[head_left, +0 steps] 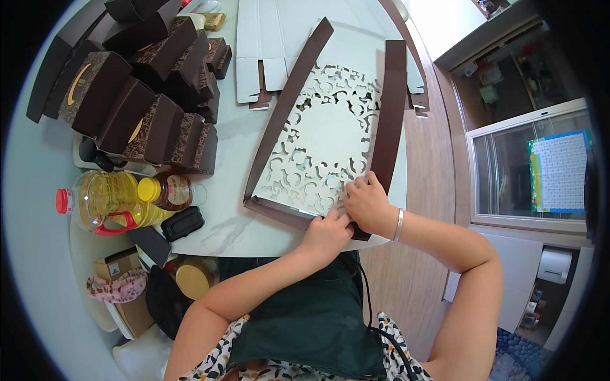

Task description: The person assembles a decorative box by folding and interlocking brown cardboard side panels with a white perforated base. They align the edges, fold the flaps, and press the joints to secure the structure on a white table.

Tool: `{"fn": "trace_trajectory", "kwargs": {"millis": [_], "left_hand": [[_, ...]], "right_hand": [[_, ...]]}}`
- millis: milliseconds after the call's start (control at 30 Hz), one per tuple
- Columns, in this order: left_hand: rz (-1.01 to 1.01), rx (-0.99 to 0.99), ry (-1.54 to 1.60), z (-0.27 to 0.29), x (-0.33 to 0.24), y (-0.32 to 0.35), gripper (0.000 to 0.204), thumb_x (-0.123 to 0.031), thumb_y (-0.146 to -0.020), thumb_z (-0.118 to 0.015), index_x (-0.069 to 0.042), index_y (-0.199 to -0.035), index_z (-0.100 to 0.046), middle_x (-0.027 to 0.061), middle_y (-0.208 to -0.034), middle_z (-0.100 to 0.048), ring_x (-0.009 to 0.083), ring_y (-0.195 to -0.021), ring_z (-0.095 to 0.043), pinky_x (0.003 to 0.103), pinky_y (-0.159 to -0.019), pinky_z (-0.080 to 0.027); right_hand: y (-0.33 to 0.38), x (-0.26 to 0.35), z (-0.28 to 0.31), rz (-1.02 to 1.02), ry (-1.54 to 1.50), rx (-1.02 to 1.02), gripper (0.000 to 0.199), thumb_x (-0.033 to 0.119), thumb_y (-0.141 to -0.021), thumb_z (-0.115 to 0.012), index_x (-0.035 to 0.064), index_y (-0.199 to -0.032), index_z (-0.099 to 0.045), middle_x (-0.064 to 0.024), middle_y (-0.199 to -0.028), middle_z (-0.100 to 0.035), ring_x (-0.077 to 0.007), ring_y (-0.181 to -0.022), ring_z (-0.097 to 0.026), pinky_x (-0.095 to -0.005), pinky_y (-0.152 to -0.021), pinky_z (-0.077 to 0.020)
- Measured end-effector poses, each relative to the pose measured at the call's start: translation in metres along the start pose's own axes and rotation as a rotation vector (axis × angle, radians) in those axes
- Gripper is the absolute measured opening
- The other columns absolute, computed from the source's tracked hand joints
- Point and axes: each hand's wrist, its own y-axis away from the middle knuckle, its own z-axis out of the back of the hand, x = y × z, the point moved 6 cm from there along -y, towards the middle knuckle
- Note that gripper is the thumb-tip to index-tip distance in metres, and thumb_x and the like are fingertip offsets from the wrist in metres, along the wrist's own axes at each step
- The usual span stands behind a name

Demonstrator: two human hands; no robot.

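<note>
Both grips pinched on near right corner of flat brown-and-white cutout box blank [321,136]: left hand [325,233] on bottom flap, right hand [367,204] on side strip. Blank lies unfolded on surface [222,222]. Finished brown boxes [149,82] stacked far left; more flat blanks [267,44] remain beyond.

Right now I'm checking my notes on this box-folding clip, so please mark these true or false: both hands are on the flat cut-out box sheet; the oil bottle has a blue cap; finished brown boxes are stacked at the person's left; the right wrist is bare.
1. Both hands, left hand and right hand, touch the cut-out box sheet: true.
2. The oil bottle has a blue cap: false, it is red.
3. The brown boxes are stacked at the person's left: true.
4. The right wrist is bare: false, it wears a silver bangle.
</note>
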Motion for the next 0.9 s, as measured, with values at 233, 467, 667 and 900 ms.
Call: {"fn": "trace_trajectory", "kwargs": {"millis": [233,467,667,900], "left_hand": [[0.027,0.086,0.014,0.004,-0.001,-0.004,0.009,-0.012,-0.071,-0.067,-0.014,-0.080,-0.067,-0.0009,-0.096,-0.060,0.0201,-0.086,-0.059,0.030,-0.062,-0.053],[0.064,0.092,0.019,0.005,0.000,-0.004,0.010,-0.012,-0.071,-0.066,-0.013,-0.081,-0.067,-0.0012,-0.093,-0.059,0.0199,-0.088,-0.059,0.030,-0.065,-0.051],[0.086,0.058,0.025,0.003,0.002,-0.002,0.008,-0.013,-0.073,-0.065,-0.012,-0.080,-0.067,-0.0006,-0.088,-0.059,0.0190,-0.087,-0.058,0.031,-0.067,-0.049],[0.098,0.105,-0.009,-0.002,0.004,-0.005,0.004,-0.010,-0.072,-0.065,-0.010,-0.076,-0.065,0.0034,-0.083,-0.059,0.0215,-0.085,-0.060,0.035,-0.064,-0.052]], "right_hand": [[0.020,-0.009,0.000,0.324,-0.241,0.189,0.014,0.024,-0.074,-0.070,0.0129,-0.081,-0.076,0.0000,-0.100,-0.067,-0.0218,-0.108,-0.055,-0.0565,-0.105,-0.0321],[0.036,-0.009,0.021,0.307,-0.243,0.183,0.038,0.036,-0.070,-0.077,0.0093,-0.096,-0.072,-0.0038,-0.107,-0.061,-0.0239,-0.117,-0.051,-0.0666,-0.119,-0.0102],[0.057,0.019,-0.001,0.055,-0.285,-0.176,0.025,0.025,-0.070,-0.078,0.0072,-0.086,-0.070,-0.0050,-0.098,-0.057,-0.0254,-0.112,-0.052,-0.0676,-0.119,-0.0075],[0.049,0.021,-0.003,-0.033,-0.411,-0.278,0.004,0.010,-0.068,-0.068,0.0084,-0.069,-0.071,-0.0070,-0.089,-0.059,-0.0264,-0.105,-0.053,-0.0689,-0.119,-0.0046]]}}
